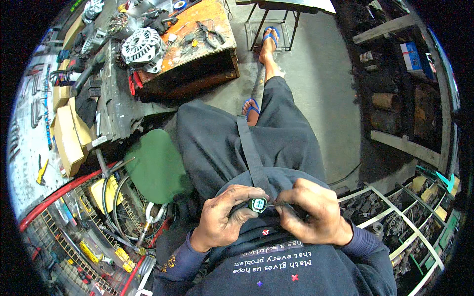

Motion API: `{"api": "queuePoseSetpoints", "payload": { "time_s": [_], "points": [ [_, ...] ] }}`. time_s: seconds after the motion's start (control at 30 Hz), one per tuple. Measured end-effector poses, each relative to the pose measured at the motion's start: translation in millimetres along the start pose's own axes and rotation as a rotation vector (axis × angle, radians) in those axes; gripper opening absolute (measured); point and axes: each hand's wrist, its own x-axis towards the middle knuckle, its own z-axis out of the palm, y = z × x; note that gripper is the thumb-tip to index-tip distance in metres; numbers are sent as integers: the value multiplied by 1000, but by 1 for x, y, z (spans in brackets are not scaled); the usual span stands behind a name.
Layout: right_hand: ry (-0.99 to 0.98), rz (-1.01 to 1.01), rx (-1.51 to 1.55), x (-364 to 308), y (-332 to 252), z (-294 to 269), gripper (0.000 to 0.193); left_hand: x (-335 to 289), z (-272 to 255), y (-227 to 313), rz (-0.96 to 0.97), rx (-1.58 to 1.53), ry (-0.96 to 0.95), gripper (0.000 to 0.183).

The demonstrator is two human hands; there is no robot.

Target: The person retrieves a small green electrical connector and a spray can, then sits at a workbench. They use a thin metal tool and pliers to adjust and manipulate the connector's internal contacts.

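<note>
In front of my lap, my left hand [224, 216] is closed, thumb and fingers gripping a small dark connector [257, 204]. Its open end faces up and shows a pale green and white inside. Close beside it on the right, my right hand [313, 211] is closed in a pinch. A thin, pin-like metal piece [270, 205] runs from its fingertips toward the connector's edge. Most of that piece is hidden by the fingers, and I cannot tell whether its tip touches the connector.
An orange-topped wooden bench [217, 34] at the far left bears an alternator [142, 47] and black-handled pliers [211, 34]. Red-handled pliers [134, 82] sit at its near corner. A green stool seat [157, 165] stands left of my legs. Racks of parts [412, 219] line the right.
</note>
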Motion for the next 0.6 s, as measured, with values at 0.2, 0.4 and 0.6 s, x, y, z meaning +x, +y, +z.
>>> {"api": "queuePoseSetpoints", "payload": {
  "time_s": [0.2, 0.4, 0.6],
  "points": [
    [127, -121, -132, -8, -16, 13, 35, 3, 2, 13, 85, 77, 74, 38],
    [141, -144, -172, -7, -22, 15, 38, 6, 5, 22, 145, 158, 120, 35],
    [186, -228, -226, -10, -21, 21, 40, 7, 13, 30, 195, 245, 185, 39]
  ]
}}
